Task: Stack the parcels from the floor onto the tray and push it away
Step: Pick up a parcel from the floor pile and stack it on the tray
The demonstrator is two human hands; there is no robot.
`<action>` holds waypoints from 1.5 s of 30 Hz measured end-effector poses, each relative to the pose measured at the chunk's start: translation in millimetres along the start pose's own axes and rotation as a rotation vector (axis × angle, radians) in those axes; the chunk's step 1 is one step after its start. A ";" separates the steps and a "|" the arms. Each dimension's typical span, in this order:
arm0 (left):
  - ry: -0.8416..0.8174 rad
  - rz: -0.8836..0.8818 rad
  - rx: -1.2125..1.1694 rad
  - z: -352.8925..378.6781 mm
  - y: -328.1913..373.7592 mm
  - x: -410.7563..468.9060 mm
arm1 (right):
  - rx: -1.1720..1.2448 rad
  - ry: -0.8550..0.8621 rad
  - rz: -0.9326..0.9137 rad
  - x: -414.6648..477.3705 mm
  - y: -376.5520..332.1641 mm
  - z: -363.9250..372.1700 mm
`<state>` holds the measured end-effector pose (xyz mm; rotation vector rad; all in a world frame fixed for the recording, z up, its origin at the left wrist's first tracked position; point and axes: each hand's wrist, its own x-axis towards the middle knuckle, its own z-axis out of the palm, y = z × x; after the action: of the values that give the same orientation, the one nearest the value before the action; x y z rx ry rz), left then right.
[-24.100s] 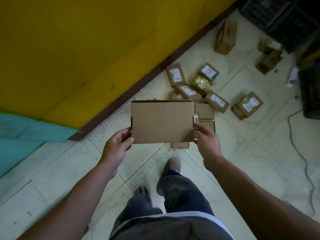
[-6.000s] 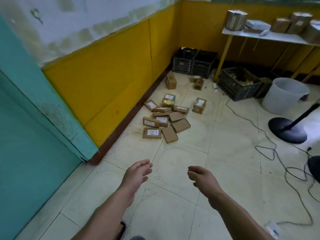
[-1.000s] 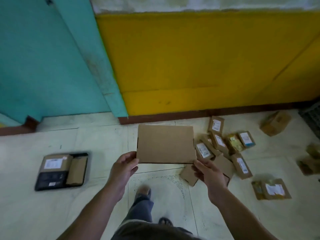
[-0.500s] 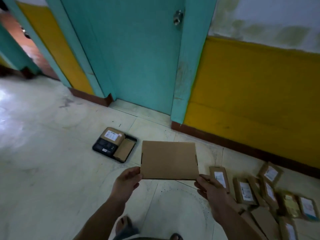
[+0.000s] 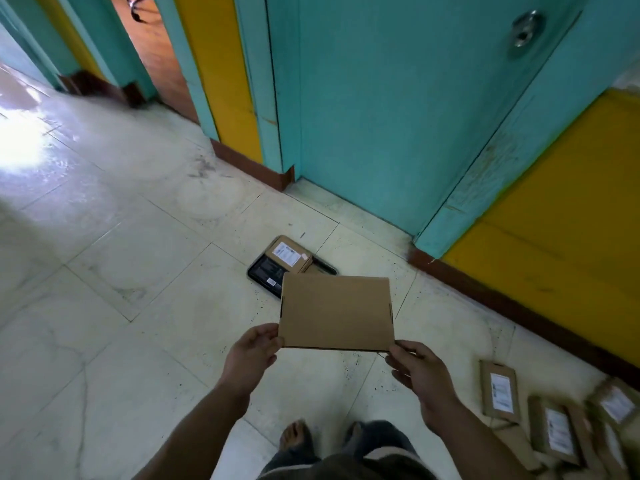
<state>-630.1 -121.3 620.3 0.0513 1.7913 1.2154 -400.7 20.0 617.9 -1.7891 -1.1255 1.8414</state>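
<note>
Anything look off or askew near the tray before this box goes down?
Nothing damaged or spilled. The labelled parcel lies flat on the black tray, whose near part hides behind the flat box held by the left hand and right hand. The floor parcels at lower right lie jumbled.

plain brown parcel (image 5: 336, 311), black tray (image 5: 265, 273) — teal door (image 5: 381, 98)

Flat brown parcel (image 5: 336, 311), level, pinched at near corners between left grip (image 5: 251, 355) and right grip (image 5: 420, 375); black tray (image 5: 266, 276) on floor beyond, carrying one labelled parcel (image 5: 289, 254); loose parcels (image 5: 500, 393) on floor right of right grip.
</note>
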 end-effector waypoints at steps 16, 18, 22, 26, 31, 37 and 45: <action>0.117 -0.067 0.063 -29.6 118.9 168.0 | -0.194 -0.128 -0.023 150.2 -102.0 136.1; 0.131 -0.082 0.072 -36.9 136.4 190.6 | -0.209 -0.124 -0.008 166.5 -115.9 156.5; 0.124 -0.079 0.185 -51.9 164.1 238.2 | -0.215 -0.106 0.017 192.3 -135.2 196.0; 0.088 -0.101 0.258 -86.2 191.1 309.2 | -0.214 -0.031 0.074 218.7 -145.7 260.4; -0.101 -0.102 0.429 -137.1 224.3 394.7 | -0.130 0.139 0.187 235.9 -143.6 357.4; -0.297 -0.175 0.544 -174.7 242.2 467.7 | -0.124 0.227 0.327 253.1 -125.1 426.4; -0.362 -0.337 0.678 -166.5 170.3 561.7 | -0.005 0.303 0.489 325.3 -50.2 452.2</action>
<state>-1135.8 126.1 385.1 0.3225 1.7198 0.3017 -892.7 148.6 385.1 -2.4049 -0.6173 1.7113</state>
